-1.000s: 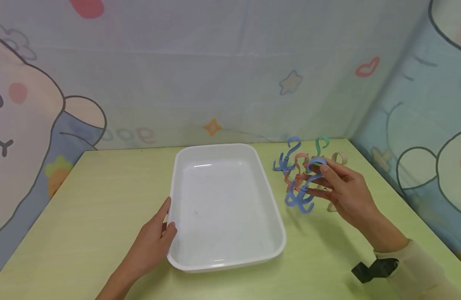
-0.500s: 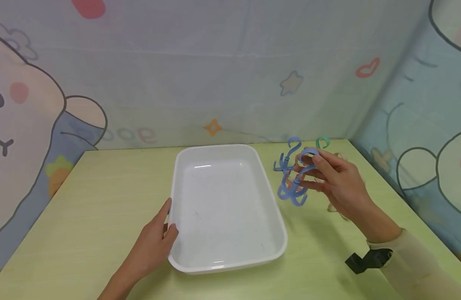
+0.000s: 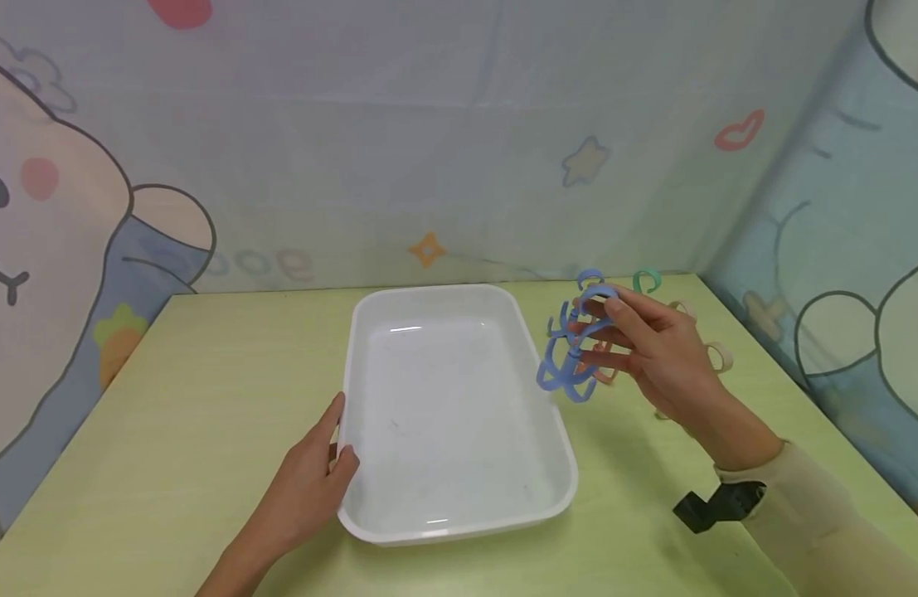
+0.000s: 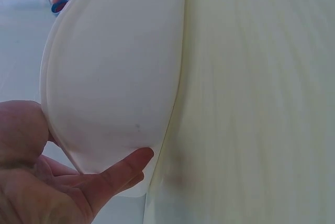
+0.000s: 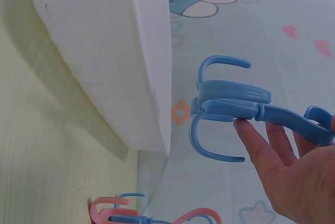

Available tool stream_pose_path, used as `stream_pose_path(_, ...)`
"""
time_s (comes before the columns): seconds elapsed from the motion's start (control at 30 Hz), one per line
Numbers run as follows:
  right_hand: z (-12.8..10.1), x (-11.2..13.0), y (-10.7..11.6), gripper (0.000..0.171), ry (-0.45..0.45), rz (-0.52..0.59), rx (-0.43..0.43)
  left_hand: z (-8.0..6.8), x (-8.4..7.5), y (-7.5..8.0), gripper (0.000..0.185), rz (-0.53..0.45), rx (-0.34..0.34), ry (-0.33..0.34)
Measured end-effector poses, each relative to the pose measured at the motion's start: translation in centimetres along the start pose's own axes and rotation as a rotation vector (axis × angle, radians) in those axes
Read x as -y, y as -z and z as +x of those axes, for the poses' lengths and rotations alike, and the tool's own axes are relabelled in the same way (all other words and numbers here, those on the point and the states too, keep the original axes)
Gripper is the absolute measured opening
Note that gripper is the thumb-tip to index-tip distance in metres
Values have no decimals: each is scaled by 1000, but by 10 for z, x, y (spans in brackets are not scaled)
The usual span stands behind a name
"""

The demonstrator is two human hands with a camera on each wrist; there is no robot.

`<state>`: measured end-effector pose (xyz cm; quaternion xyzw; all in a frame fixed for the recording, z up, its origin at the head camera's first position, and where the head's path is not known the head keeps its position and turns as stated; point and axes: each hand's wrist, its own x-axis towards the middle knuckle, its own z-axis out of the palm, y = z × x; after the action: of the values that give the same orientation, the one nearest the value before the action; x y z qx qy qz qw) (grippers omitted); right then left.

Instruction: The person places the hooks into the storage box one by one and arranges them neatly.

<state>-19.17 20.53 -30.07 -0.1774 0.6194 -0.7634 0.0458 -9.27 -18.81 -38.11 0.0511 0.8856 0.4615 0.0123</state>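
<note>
A blue multi-prong hook (image 3: 566, 383) hangs from my right hand (image 3: 671, 361), its prongs pointing down. Thumb and fingers pinch its curved top. In the head view its prongs overlap the right rim of a white plastic tray (image 3: 459, 423). My left hand (image 3: 298, 489) holds that tray by its left edge, thumb over the rim; the left wrist view has its fingers (image 4: 118, 174) along the outer wall. From the right wrist, the held hook (image 5: 230, 106) shows several curved prongs and a swivel neck, beside the tray's side.
Behind my right hand, more hooks lie on the pale green table (image 3: 205, 398): another blue hook (image 3: 589, 274), a green hook (image 3: 647, 279), a pink hook (image 3: 604, 371) and beige ones (image 3: 721, 356), partly hidden. A cartoon-printed cloth (image 3: 369, 166) closes off the back and sides.
My right hand has moved left with the blue hook, away from the other hooks and up to the tray's right rim. My left hand keeps its hold on the tray.
</note>
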Motion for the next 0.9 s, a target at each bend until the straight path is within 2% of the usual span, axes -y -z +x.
stream_pose_path(0.3,8,4,-14,31,-30,-18,-11,-2,1,-1,71,-42,-5,15)
stream_pose_path(0.63,10,4,-20,27,-2,23,16,-3,-1,-2,71,-70,-6,20)
stream_pose_path(0.9,14,7,-27,32,-5,-21,13,-3,-1,-1,74,-63,-6,21)
